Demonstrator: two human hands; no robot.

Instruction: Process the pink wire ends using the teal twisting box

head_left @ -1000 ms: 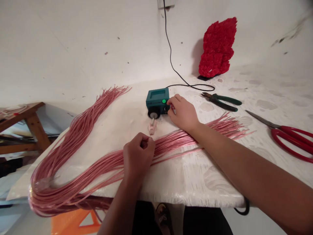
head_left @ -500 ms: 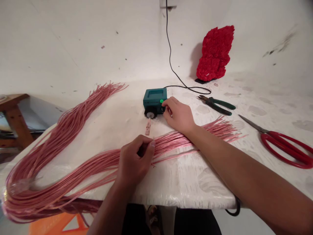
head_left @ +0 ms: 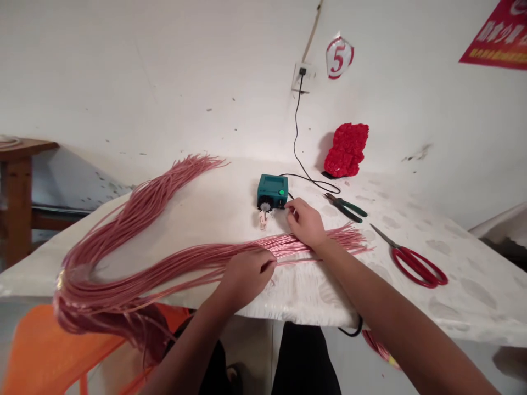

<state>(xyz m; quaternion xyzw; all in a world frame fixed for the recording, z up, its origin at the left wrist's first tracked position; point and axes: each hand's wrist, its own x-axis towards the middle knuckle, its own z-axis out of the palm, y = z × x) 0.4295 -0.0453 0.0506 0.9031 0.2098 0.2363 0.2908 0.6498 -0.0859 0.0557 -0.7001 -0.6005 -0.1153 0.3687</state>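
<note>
A long bundle of pink wires [head_left: 164, 258] loops across the white table [head_left: 313, 296]. My left hand [head_left: 247, 274] is closed in a pinch on a single pink wire near the table's front edge. My right hand [head_left: 304, 222] rests on the wire ends beside a small teal machine [head_left: 272, 191] with a green button; its fingers are curled beside the machine and I cannot make out anything in them. A small pink piece [head_left: 262, 219] hangs at the machine's front spindle.
Green-handled pliers [head_left: 346, 207] and red-handled scissors [head_left: 411, 263] lie to the right. A red ornament [head_left: 346, 149] stands at the wall. A black cord [head_left: 298, 142] runs to a wall socket. A wooden bench [head_left: 20, 186] is at left, something orange [head_left: 45, 356] below.
The head has pulled back and up, so everything looks smaller. My right hand has drawn back from the green button to the wire ends. My left hand keeps its pinch.
</note>
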